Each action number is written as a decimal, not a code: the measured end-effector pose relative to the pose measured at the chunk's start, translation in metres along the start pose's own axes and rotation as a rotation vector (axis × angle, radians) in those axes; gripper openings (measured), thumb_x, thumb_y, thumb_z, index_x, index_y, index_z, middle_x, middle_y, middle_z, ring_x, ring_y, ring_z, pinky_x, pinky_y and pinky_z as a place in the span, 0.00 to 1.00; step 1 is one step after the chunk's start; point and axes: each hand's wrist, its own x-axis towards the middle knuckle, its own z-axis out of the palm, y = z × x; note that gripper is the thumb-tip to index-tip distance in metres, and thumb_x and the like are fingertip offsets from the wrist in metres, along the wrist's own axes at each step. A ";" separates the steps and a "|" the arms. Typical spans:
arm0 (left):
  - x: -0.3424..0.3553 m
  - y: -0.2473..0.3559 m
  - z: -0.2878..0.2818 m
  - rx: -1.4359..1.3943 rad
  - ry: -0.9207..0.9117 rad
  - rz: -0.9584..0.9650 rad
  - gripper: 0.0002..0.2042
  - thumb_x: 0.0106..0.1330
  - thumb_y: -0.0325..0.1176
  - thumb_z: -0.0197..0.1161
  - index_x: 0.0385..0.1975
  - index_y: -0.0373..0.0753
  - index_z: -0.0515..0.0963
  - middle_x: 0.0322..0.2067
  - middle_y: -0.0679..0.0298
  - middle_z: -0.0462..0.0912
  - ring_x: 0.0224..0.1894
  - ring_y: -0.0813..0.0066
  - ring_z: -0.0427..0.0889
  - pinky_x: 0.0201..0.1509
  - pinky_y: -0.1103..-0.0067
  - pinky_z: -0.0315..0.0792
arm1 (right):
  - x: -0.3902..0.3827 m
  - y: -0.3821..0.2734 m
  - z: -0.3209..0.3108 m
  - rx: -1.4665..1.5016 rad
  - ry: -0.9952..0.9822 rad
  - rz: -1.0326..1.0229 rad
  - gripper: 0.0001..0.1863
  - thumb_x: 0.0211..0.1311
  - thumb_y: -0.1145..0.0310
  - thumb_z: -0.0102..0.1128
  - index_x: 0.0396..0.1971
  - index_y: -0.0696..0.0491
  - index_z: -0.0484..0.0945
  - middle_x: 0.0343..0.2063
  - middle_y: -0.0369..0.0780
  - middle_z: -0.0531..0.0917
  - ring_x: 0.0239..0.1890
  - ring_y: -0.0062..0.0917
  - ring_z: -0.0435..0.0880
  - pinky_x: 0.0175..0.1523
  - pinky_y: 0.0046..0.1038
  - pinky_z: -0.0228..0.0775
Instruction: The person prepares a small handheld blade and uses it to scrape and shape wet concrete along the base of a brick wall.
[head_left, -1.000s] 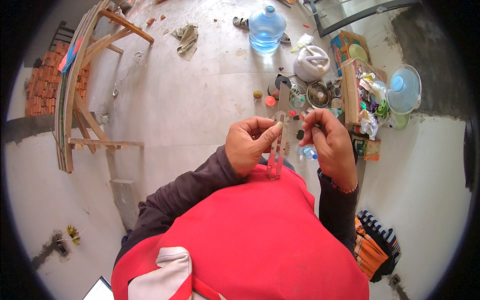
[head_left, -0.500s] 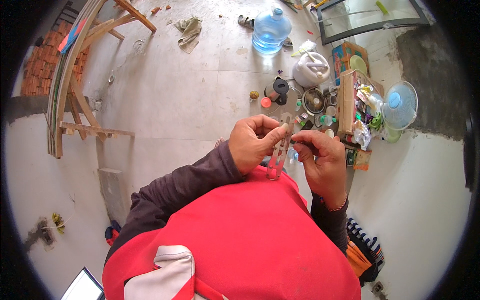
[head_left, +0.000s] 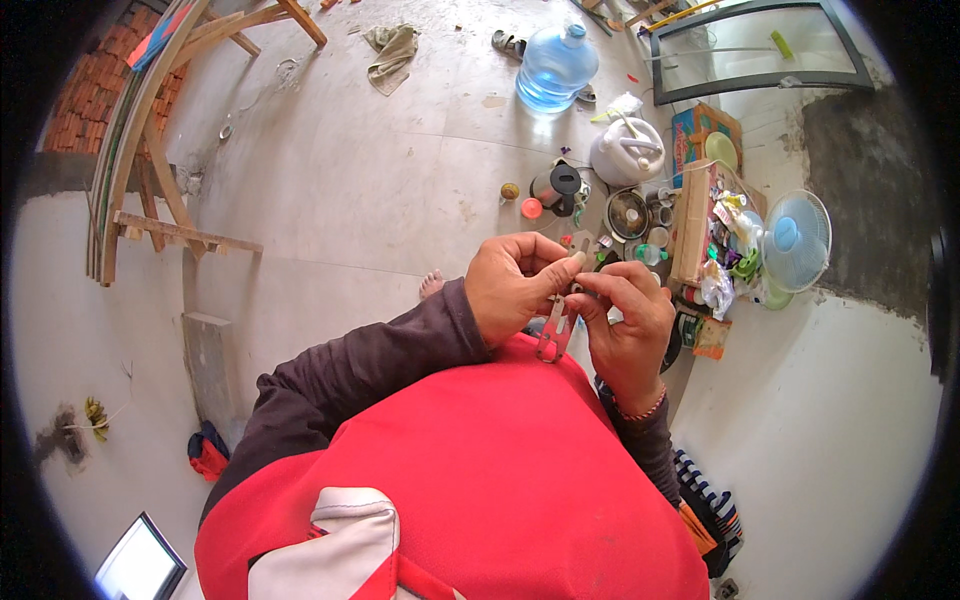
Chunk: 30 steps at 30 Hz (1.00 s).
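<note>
A narrow, shiny metal plate (head_left: pixel 553 338) with slots and small holes is held upright in front of my chest, its lower part reflecting red. My left hand (head_left: pixel 512 290) is closed on it, thumb and bent fingers pinching its upper part. Against the plate's right edge is my right hand (head_left: pixel 632 318), its thumb and fingertips drawn together in a pinch. Something tiny sits at those fingertips, too small to name. The top of the plate (head_left: pixel 582 241) pokes out above my left thumb.
Beyond my hands stand an electric kettle (head_left: pixel 556 186), a pot lid (head_left: pixel 627 214), a white jug (head_left: pixel 627 152) and a blue water bottle (head_left: pixel 556 68). At right are a cluttered wooden crate (head_left: pixel 690 225) and a fan (head_left: pixel 797 241). A wooden trestle (head_left: pixel 150 150) stands at left.
My right hand has shifted left and in, its fingertips now against the plate. The plate stays in my left hand. The whole view has turned slightly, and a bare foot shows more.
</note>
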 end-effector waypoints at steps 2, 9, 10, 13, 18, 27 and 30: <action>0.000 0.001 -0.001 -0.003 -0.001 -0.005 0.12 0.65 0.33 0.64 0.38 0.29 0.75 0.32 0.60 0.81 0.31 0.78 0.82 0.32 0.80 0.81 | 0.000 0.001 0.001 -0.027 0.021 -0.028 0.10 0.47 0.73 0.73 0.31 0.55 0.83 0.28 0.37 0.79 0.21 0.19 0.77 0.27 0.20 0.64; 0.001 0.000 -0.002 0.053 0.009 -0.010 0.12 0.65 0.33 0.65 0.37 0.29 0.76 0.31 0.60 0.81 0.30 0.78 0.81 0.32 0.80 0.80 | -0.002 0.011 0.004 0.006 0.042 -0.126 0.13 0.45 0.75 0.73 0.33 0.55 0.82 0.28 0.38 0.79 0.24 0.21 0.79 0.27 0.22 0.69; 0.001 -0.001 -0.002 0.057 0.009 -0.010 0.12 0.65 0.33 0.64 0.37 0.29 0.76 0.31 0.60 0.81 0.29 0.78 0.81 0.31 0.80 0.80 | -0.002 0.013 0.005 0.021 0.041 -0.161 0.13 0.45 0.76 0.73 0.34 0.55 0.82 0.29 0.39 0.79 0.24 0.22 0.79 0.26 0.23 0.71; 0.001 -0.002 -0.003 0.064 0.016 -0.007 0.11 0.65 0.33 0.64 0.36 0.30 0.76 0.30 0.61 0.81 0.29 0.79 0.81 0.31 0.81 0.80 | -0.003 0.010 0.005 0.018 0.039 -0.124 0.14 0.45 0.76 0.73 0.35 0.55 0.82 0.29 0.39 0.79 0.25 0.22 0.79 0.27 0.23 0.71; 0.001 0.000 -0.001 0.056 0.000 0.014 0.11 0.65 0.34 0.65 0.36 0.30 0.76 0.29 0.62 0.81 0.28 0.80 0.81 0.30 0.83 0.78 | -0.001 0.007 0.005 0.035 0.030 -0.089 0.12 0.44 0.75 0.74 0.31 0.55 0.81 0.29 0.39 0.78 0.27 0.23 0.80 0.29 0.24 0.72; 0.000 0.001 -0.002 0.047 -0.002 -0.013 0.11 0.65 0.33 0.64 0.37 0.30 0.75 0.31 0.62 0.81 0.30 0.80 0.81 0.30 0.82 0.79 | -0.001 0.013 0.004 -0.002 0.046 -0.154 0.13 0.43 0.75 0.74 0.32 0.54 0.81 0.29 0.39 0.78 0.28 0.26 0.79 0.31 0.25 0.72; 0.001 0.000 0.000 0.028 -0.022 -0.003 0.12 0.65 0.33 0.64 0.38 0.30 0.75 0.31 0.61 0.81 0.30 0.79 0.81 0.31 0.82 0.79 | -0.002 0.012 0.004 0.011 0.051 -0.125 0.13 0.42 0.75 0.74 0.31 0.54 0.81 0.29 0.39 0.78 0.28 0.26 0.79 0.31 0.26 0.71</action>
